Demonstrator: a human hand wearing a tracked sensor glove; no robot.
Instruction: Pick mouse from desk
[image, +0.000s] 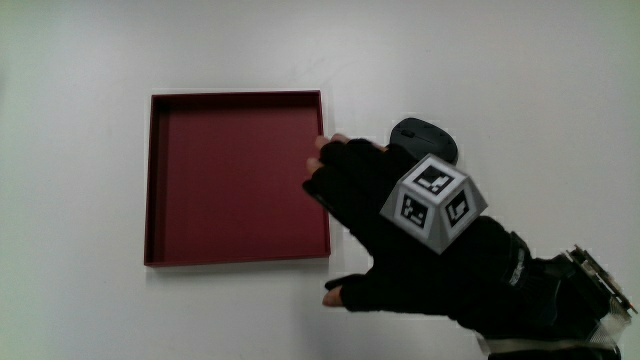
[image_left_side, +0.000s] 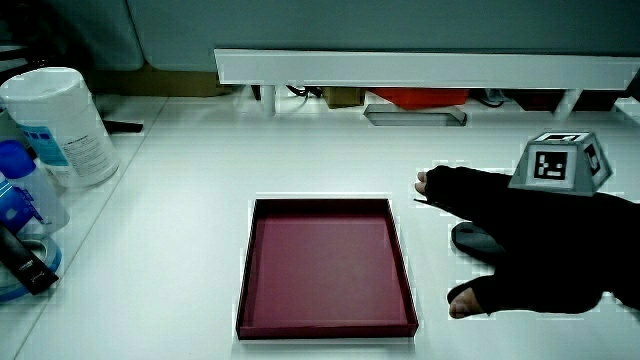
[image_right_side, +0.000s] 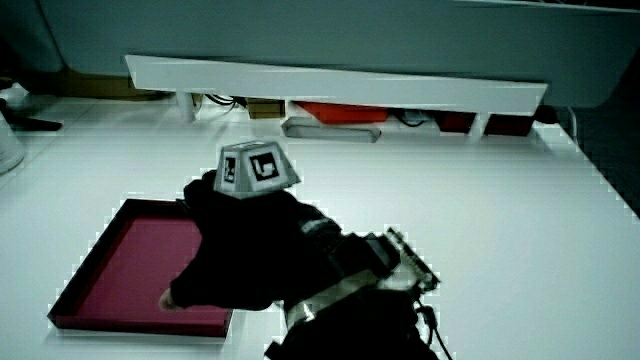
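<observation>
A dark mouse (image: 425, 134) lies on the white table beside the shallow dark red tray (image: 240, 96). Only its end farther from the person shows in the main view; the hand (image: 375, 220) lies over the remainder. The fingers are stretched out flat toward the tray's near corner and the thumb is spread wide, gripping nothing. In a side view a grey part of the mouse (image_left_side: 470, 238) shows under the hand (image_left_side: 530, 240), between the fingers and the thumb. In a side view the hand (image_right_side: 250, 250) hides the mouse and overlaps the tray (image_right_side: 90, 270).
A white canister (image_left_side: 60, 120), a blue bottle (image_left_side: 20, 195) and a black object (image_left_side: 25, 262) stand at the table's edge, apart from the tray (image_left_side: 325, 203). A low white partition (image_left_side: 430, 68) (image_right_side: 330, 85) runs along the table, with cables and a red item beneath.
</observation>
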